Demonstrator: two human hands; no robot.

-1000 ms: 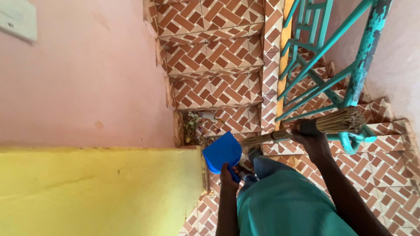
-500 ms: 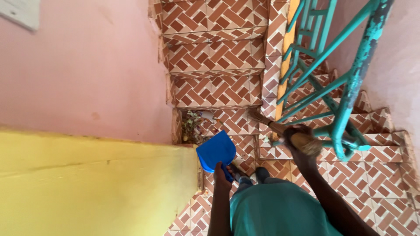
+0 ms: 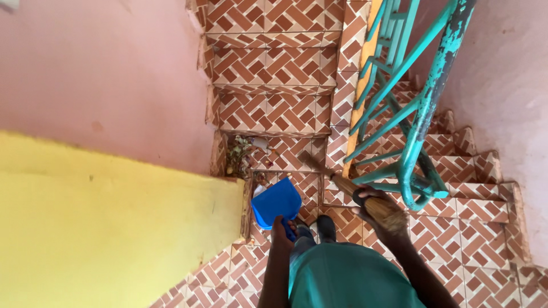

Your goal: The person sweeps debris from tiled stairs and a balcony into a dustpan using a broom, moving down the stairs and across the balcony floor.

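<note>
Head view, looking straight down a tiled stairwell.

Left hand (image 3: 281,228), lower centre of the frame, is wrapped tight around the handle of a blue dustpan (image 3: 275,202). The pan's mouth points up-frame, toward the step below. It hangs just above the tread, beside the corner of the yellow wall (image 3: 114,228); whether it touches the tiles I cannot tell.

Right hand (image 3: 372,210), right of centre, is closed around a straw broom (image 3: 342,185) near its bound upper end. The broom slants up and to the left; its thin tip lies on the step near frame centre, right of the debris. The thick bundle end sticks out past the hand toward lower right.

Debris (image 3: 238,155): a small heap of dry leaves and scraps in the left corner of a step, just above the dustpan, against the pink wall (image 3: 114,74). A pale scrap lies beside it.

Stairs (image 3: 274,63) in red-brown and white herringbone tile run up-frame from centre; a second flight fans out to the right.

Teal railing (image 3: 425,114), paint chipped, crosses the upper right and curls into a loop just right of the right hand.

Green garment (image 3: 348,282) fills the bottom centre; two dark shoes (image 3: 325,227) show just above it, on the tread by the dustpan.
</note>
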